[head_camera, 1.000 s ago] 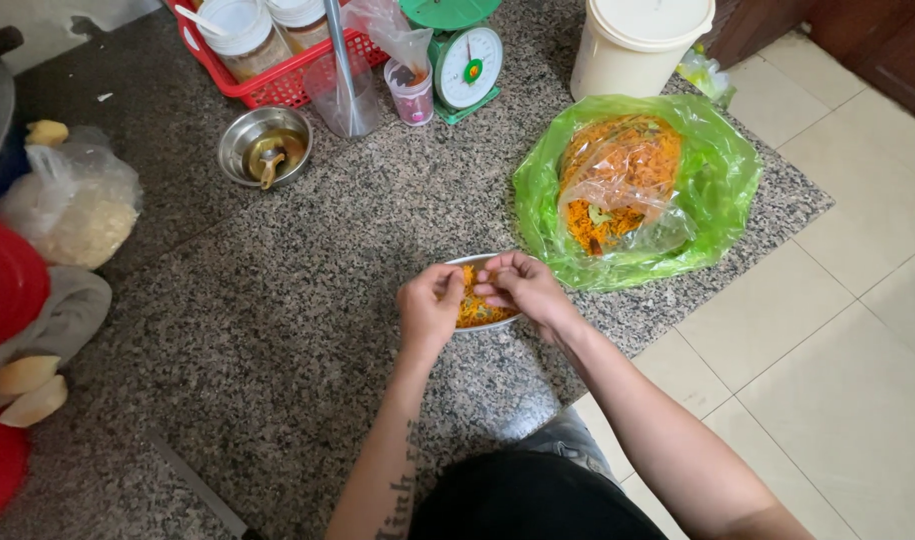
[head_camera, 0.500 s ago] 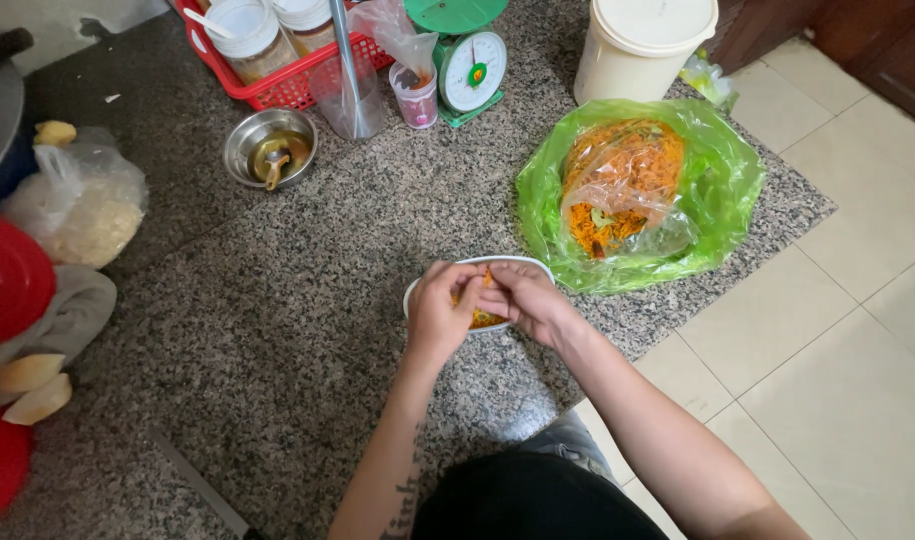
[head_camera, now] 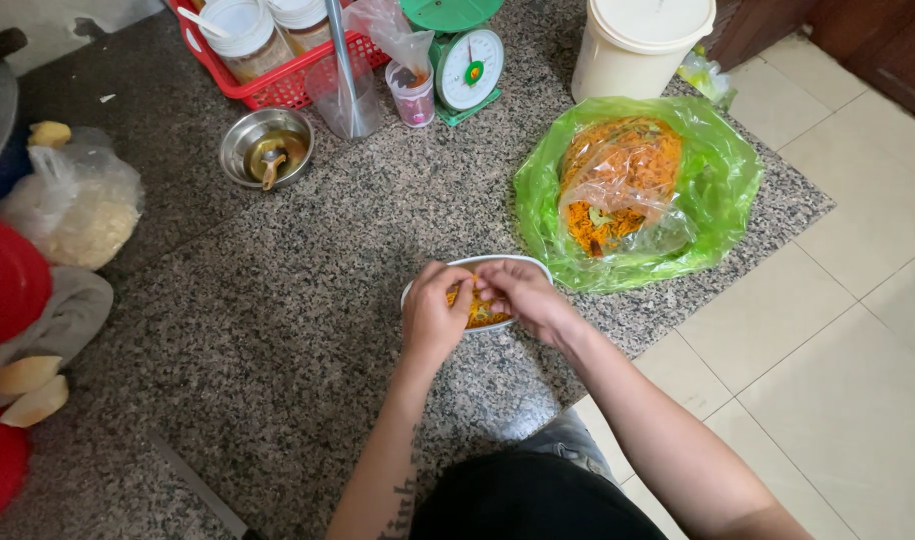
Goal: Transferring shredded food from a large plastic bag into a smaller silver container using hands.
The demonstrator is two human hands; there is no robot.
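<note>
A: Landmark = white tray [head_camera: 522, 264]. Biggest container first: green plastic bag [head_camera: 722, 190], up and right of the tray, edge nearly touching it. Inside it a clear bag [head_camera: 617, 175] of orange shredded food with a few green bits.

B: Next?

A: Cream lidded bucket [head_camera: 639, 45] beyond the green bag, contents hidden by the lid. Red basket [head_camera: 277, 85] far up-left of the tray, holding lidded jars [head_camera: 242, 35]; cut off by the frame top. Clear bag of pale grains [head_camera: 82, 215] far left. Green dial scale [head_camera: 467, 60] straight beyond the tray, a small cup [head_camera: 414, 95] with a plastic bag in it just beside it. Steel bowl [head_camera: 265, 150] up-left, with a spoon and a little brownish liquid.

B: Tray itself?

A: Small oval, on the granite surface [head_camera: 277, 320], near its front edge. Long axis runs roughly left-right, right end slightly farther from the person. Holds the same orange shreds. Hands cover most of it; only the far rim and a patch of food show.

B: Grips?

A: Left hand [head_camera: 435, 318] curled over the tray's left part, fingertips pinching into the food. Right hand [head_camera: 522, 298] over the middle, fingers bunched, pinching shreds too. Both hands touch each other.

B: Unclear?

A: Red round objects [head_camera: 7, 280] at the left edge are cut off; cannot tell what they are.
</note>
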